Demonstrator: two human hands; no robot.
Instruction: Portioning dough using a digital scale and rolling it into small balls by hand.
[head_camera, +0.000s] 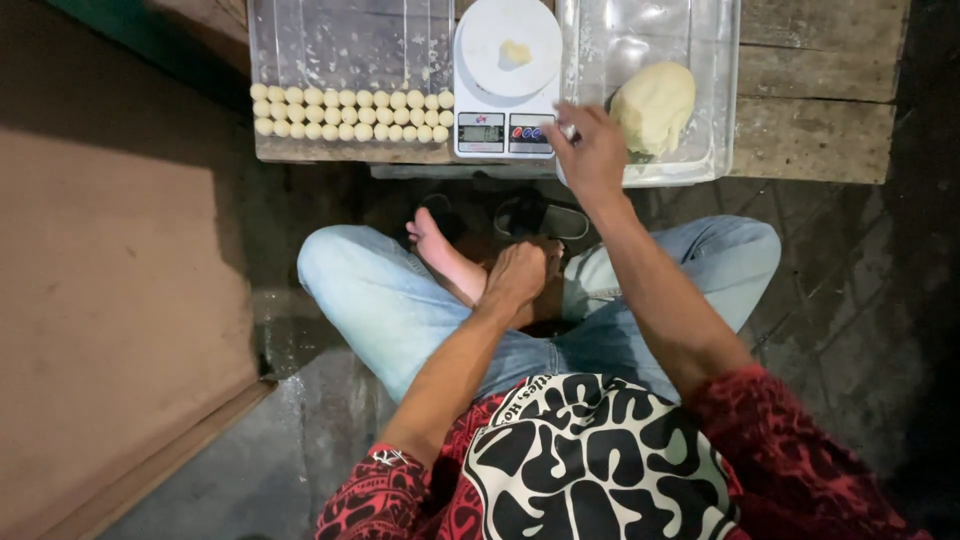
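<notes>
right hand (592, 150), fingers curled and pinching something small i could not tell, hovered by soft pale yellow dough lump (653, 105), likely pinched off easily; left hand (517, 272) rested loosely closed.

The scale (505, 110) stands between the tray of dough balls (350, 112) and the tub (700, 60) holding dough (653, 105).

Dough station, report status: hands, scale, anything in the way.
Right hand at bin edge beside dough lump. Left hand resting on crossed legs. Small dough piece on scale. Nothing in the way.
</notes>
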